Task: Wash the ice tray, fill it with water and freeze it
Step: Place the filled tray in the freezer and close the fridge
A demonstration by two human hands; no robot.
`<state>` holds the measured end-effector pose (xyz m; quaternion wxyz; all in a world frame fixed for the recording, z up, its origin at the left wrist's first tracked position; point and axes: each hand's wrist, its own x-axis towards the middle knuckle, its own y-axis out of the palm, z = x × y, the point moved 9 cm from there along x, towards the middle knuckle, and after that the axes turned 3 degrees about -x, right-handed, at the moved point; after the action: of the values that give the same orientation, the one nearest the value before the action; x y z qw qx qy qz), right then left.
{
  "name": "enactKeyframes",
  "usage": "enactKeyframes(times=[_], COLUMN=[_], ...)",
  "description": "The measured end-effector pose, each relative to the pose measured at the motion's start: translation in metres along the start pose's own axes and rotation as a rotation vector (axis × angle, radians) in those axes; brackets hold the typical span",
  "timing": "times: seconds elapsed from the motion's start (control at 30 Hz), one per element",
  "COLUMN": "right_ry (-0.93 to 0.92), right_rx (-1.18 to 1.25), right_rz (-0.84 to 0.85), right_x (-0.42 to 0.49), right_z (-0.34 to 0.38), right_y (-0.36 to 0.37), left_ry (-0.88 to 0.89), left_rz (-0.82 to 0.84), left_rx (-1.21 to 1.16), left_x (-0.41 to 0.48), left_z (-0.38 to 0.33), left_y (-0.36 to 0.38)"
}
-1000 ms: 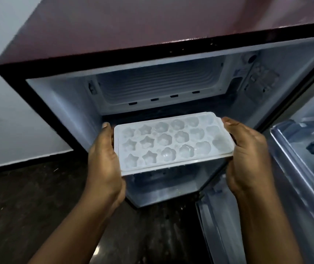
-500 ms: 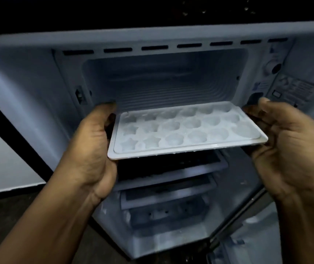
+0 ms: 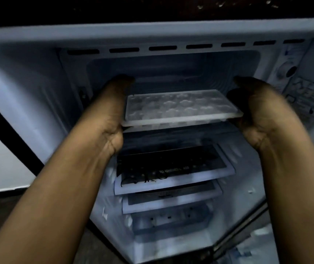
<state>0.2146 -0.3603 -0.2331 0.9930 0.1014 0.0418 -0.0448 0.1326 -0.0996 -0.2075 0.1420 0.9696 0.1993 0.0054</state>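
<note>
1. the left hand (image 3: 110,109) is reaching into the open fridge (image 3: 28,96), clasped on the left short end of the ice tray (image 3: 179,109). the thumb lies straight along the top of that end, and the other fingers go underneath, out of sight.
2. the ice tray is white, and it hangs roughly level between the two hands. its long side faces me. its rows of little moulds are blurred, so i can't tell what is in them.
3. the tray's far edge is inside the mouth of the freezer compartment (image 3: 171,73), and its near edge sits just over the compartment's front lip. i can't tell whether the underside touches the floor there. a row of dark vent slots (image 3: 161,48) runs above the opening.
4. under the tray there is a dark glass shelf (image 3: 173,168) in a white frame, with some writing along its front. a second shelf (image 3: 171,199) sits just below that. lower down there is a pale cover (image 3: 171,220), which is too blurred to name better.
5. the right hand (image 3: 260,115) holds the tray's right short end. its thumb sticks up above the rim and its fingers are curled in beneath the edge.
6. right of that hand, on the fridge's inner wall, there is a round control dial (image 3: 290,71). below it is a printed label (image 3: 308,100), too smeared to read.
</note>
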Motion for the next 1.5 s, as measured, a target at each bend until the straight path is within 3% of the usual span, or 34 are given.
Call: enactKeyframes(times=[0.2, 0.37, 0.47, 0.57, 0.63, 0.7, 0.8, 1.1, 1.3, 1.5], right_ry=[-0.030, -0.136, -0.274, -0.663, -0.877, -0.940, -0.949, -0.809, -0.592, -0.561], right_rx=[-0.136, -0.319, -0.585, -1.043, -1.185, -1.216, -1.294, -1.496, -1.395, -1.412], right_rz=[0.006, -0.011, -0.051, -0.137, -0.137, -0.081, 0.008, 0.180, 0.309, 0.332], right_x=[0.011, 0.023, 0.017, -0.016, -0.035, -0.044, -0.044, -0.024, -0.004, 0.014], right_z=[0.008, 0.007, 0.003, 0.006, -0.003, -0.017, -0.029, -0.037, -0.036, -0.036], right_y=[0.010, 0.018, 0.021, 0.036, 0.048, 0.058, 0.066, 0.073, 0.082, 0.093], left_ry=[-0.063, -0.025, 0.103, 0.350, 0.534, 0.640, 0.581, 0.464, 0.406, 0.367], left_rz=[-0.112, -0.142, -0.172, -0.202, -0.107, 0.043, 0.156, 0.244, 0.255, 0.251], left_rx=[0.034, 0.244, 0.677, 1.224, 1.390, 1.484, 1.575, 1.618, 1.560, 1.565], left_x=[0.020, 0.038, 0.032, 0.009, -0.008, -0.021, -0.018, 0.004, 0.021, 0.038], left_z=[0.009, 0.014, 0.007, 0.002, 0.012, 0.031, 0.054, 0.060, 0.053, 0.051], left_y=[-0.005, -0.010, -0.009, 0.006, 0.026, 0.043, 0.047, 0.044, 0.044, 0.047])
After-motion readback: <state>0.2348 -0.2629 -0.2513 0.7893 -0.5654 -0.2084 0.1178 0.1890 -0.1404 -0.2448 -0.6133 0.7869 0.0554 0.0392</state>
